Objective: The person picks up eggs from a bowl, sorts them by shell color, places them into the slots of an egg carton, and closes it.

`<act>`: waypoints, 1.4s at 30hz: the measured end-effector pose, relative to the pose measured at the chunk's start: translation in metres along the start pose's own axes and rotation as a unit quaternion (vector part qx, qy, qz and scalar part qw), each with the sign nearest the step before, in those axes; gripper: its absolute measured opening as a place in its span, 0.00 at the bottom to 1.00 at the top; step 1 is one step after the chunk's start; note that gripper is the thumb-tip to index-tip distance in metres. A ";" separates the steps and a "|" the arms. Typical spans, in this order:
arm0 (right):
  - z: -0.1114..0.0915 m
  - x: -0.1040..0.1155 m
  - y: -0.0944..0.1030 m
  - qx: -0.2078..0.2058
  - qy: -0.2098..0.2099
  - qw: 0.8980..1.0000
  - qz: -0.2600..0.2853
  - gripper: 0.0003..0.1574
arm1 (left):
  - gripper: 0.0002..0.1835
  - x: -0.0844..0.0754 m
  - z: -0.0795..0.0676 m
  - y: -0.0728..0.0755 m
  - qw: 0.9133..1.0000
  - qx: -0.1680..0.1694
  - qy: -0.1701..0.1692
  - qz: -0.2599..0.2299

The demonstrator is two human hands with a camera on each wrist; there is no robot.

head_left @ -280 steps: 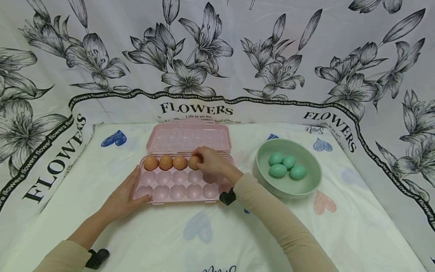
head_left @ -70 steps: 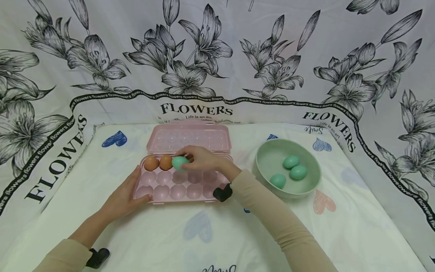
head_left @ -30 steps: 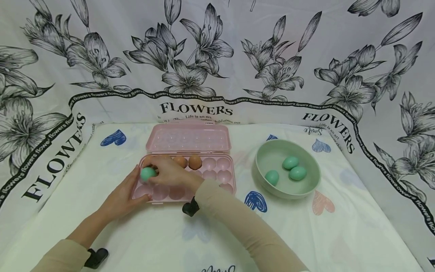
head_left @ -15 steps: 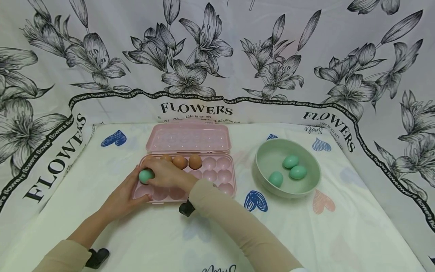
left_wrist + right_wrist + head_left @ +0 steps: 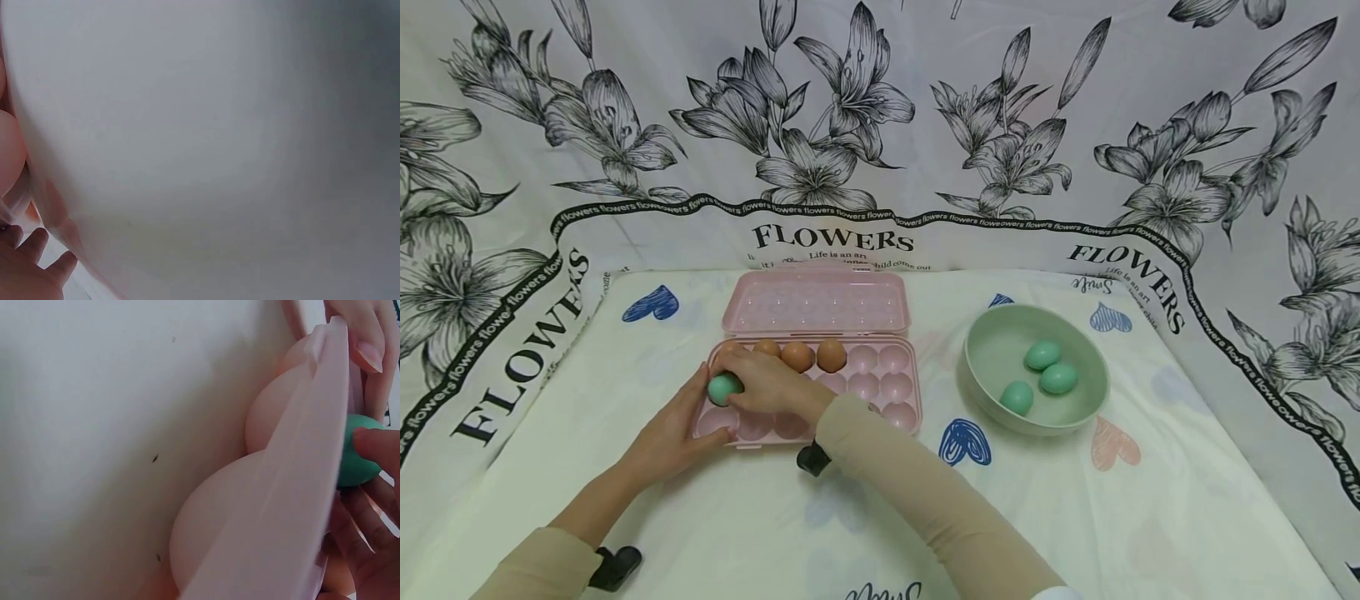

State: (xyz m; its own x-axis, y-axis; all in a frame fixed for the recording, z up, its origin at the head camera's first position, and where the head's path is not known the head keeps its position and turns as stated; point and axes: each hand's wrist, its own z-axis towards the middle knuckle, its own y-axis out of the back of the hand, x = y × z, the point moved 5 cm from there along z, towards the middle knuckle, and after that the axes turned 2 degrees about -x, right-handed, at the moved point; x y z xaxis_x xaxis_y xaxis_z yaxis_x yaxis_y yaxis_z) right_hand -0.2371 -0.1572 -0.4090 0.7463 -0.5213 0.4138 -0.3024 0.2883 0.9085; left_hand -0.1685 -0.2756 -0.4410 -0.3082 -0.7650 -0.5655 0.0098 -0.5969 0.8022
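Note:
A pink plastic egg carton [image 5: 862, 386] lies with its lid folded back. Brown eggs [image 5: 797, 357] fill the left part of its back row, the leftmost mostly hidden behind my right hand [image 5: 767, 379]. That hand pinches a green egg [image 5: 722, 389] at the left-end cup of the middle row. In the right wrist view the thumb presses on the green egg [image 5: 361, 453], with fingers beneath it, just past the carton's wall. My left hand [image 5: 673, 442] grips the carton's left end, thumb over the front rim and fingers along the side.
To the right stands a pale green bowl [image 5: 988, 392] with three green eggs [image 5: 1058, 377] in it. The lid [image 5: 816, 302] lies flat behind the carton. A heart-printed white cloth [image 5: 880, 517] covers the table, and a flower-printed curtain [image 5: 917, 100] hangs behind.
Earlier the right hand set a brown egg in the back row. Then it carried a green egg from the bowl leftward to the middle row's left end. Lately it barely moves; the left hand stays.

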 end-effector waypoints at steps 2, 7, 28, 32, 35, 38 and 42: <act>-0.001 0.001 0.001 0.000 0.005 1.000 -0.001 0.21 | 0.56 0.000 0.000 0.000 1.000 0.001 0.000 0.001; -0.003 0.003 0.005 0.008 0.026 1.000 -0.010 0.23 | 0.56 0.000 0.000 0.000 1.000 0.005 0.006 0.001; -0.041 -0.002 0.067 0.041 0.098 0.992 0.073 0.24 | 0.58 0.000 0.001 -0.001 0.998 0.040 0.050 -0.002; -0.051 -0.005 0.087 0.023 0.074 0.997 0.008 0.23 | 0.57 0.001 0.001 -0.001 0.998 0.041 0.053 0.001; -0.059 -0.010 0.097 0.015 0.077 0.997 -0.011 0.23 | 0.58 0.002 0.001 -0.003 0.997 0.046 0.061 0.003; -0.070 -0.017 0.104 0.009 0.083 0.996 -0.017 0.22 | 0.59 0.003 0.001 -0.004 0.996 0.051 0.069 0.008; -0.088 -0.028 0.113 0.007 0.084 0.996 -0.026 0.22 | 0.59 0.004 0.001 -0.005 0.996 0.049 0.073 0.017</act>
State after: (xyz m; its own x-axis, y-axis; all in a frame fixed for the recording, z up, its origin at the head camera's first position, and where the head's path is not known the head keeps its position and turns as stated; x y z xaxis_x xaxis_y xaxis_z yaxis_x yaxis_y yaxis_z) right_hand -0.2398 -0.0399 -0.3230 0.8494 -0.3929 0.3524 -0.2689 0.2524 0.9295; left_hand -0.1707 -0.2748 -0.4471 -0.1678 -0.8153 -0.5542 -0.0765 -0.5497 0.8318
